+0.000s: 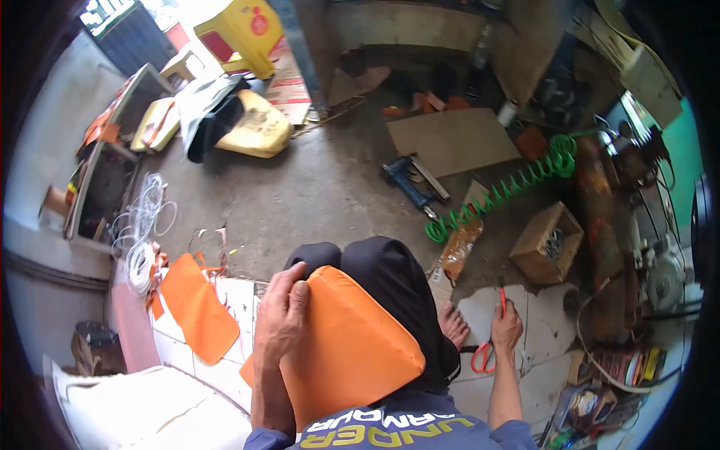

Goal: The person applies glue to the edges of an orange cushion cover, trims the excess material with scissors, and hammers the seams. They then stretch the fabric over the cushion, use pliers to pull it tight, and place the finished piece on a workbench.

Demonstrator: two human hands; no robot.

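Note:
An orange-covered cushion [352,341] lies across my lap, its smooth cover pulled over a thick edge. My left hand [281,311] grips its upper left corner, thumb on top and the other fingers curled at the edge. Off to the right, my right hand [508,324] is closed around a slim red tool [502,294] with a dark tip pointing up; its exact kind does not show. Just below that hand, a pair of scissors with red handles [484,358] is close to my bare foot [454,326].
Orange sheet pieces [199,307] lie left on white tiles. Ahead are a blue air stapler [409,184], a green coiled hose [517,184], cardboard [450,141] and a wooden box [547,244]. A worn yellow foam seat [259,127] is farther back, clear tubing [142,225] at left.

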